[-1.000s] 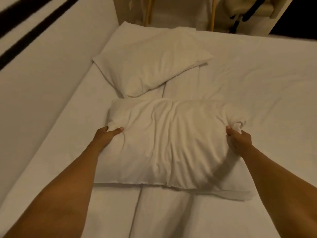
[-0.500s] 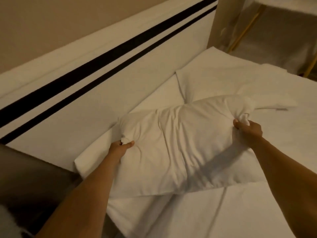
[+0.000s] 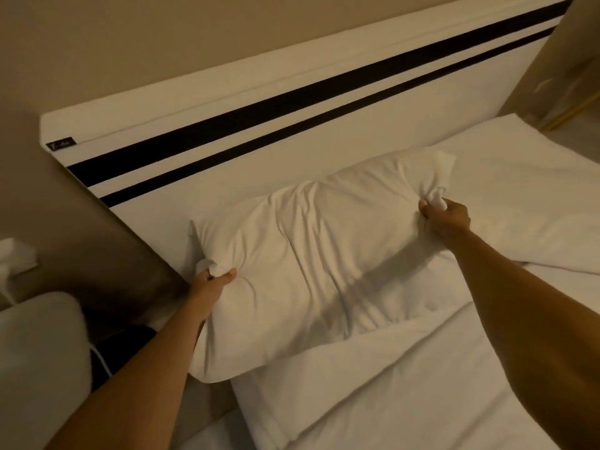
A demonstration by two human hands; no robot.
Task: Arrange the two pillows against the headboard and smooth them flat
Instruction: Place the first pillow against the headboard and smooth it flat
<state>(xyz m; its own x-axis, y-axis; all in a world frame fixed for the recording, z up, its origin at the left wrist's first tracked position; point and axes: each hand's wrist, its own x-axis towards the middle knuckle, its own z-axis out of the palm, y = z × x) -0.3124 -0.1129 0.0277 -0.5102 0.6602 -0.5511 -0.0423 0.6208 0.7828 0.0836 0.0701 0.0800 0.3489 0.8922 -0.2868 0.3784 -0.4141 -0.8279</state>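
A white pillow [image 3: 311, 254] lies at the left end of the bed, its far edge close to the white headboard [image 3: 292, 134] with two black stripes. My left hand [image 3: 211, 284] grips a bunch of cloth at the pillow's left corner. My right hand [image 3: 446, 217] grips a bunch at its right corner. The second white pillow [image 3: 526, 203] lies to the right, partly behind my right hand, near the headboard's right end.
A folded white duvet [image 3: 406, 384] covers the mattress below the pillow. Left of the bed stands a dark bedside surface [image 3: 97, 264] with a white object [image 3: 13, 254], and a pale cushion [image 3: 39, 368] sits at the lower left. A wall [image 3: 130, 43] rises behind.
Both hands have carried the pillow left and toward the headboard, away from the second pillow. My view has turned to face the headboard squarely.
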